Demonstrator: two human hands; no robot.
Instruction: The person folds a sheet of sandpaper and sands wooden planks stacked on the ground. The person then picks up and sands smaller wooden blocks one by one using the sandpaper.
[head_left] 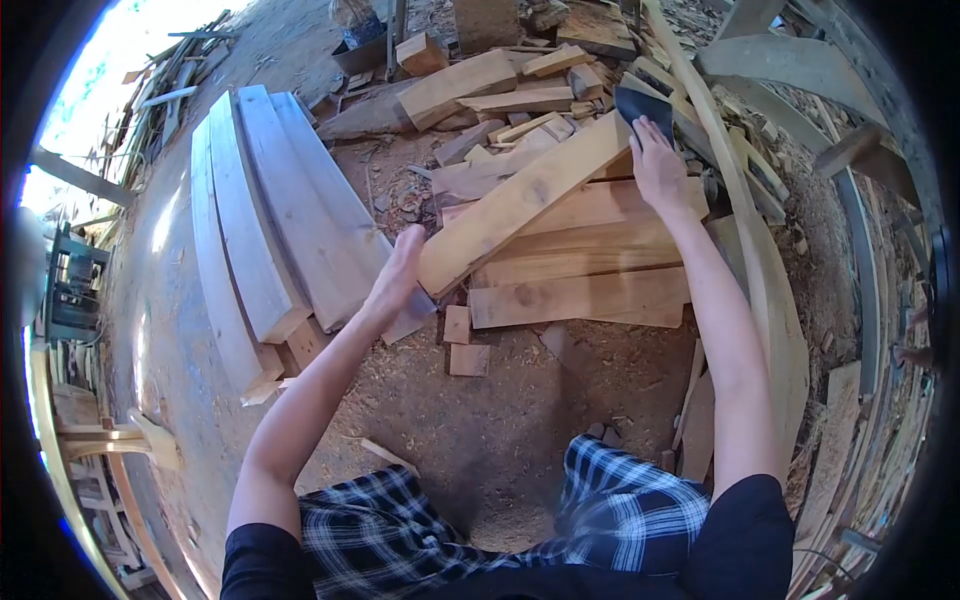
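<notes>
A yellowish wooden plank [535,195] is tilted diagonally across several lighter boards, its near end toward my left. My left hand [403,262] is closed on the near end, thumb on top and the other fingers mostly hidden beside it. At the far end, my right hand [658,165] holds the plank's edge, its fingers lying over a flat black piece [646,103] whose kind I cannot make out. Below the plank lie flat boards [580,298] side by side. Two small wood blocks [468,360] sit on the ground near the boards' left ends.
Long thick planks [300,210] lie side by side on the left. Offcuts [470,85] are heaped beyond the boards. A long curved timber strip [745,210] runs along the right side. Scrap wood [850,430] lies farther right, and sawdust covers the dirt ground [480,430].
</notes>
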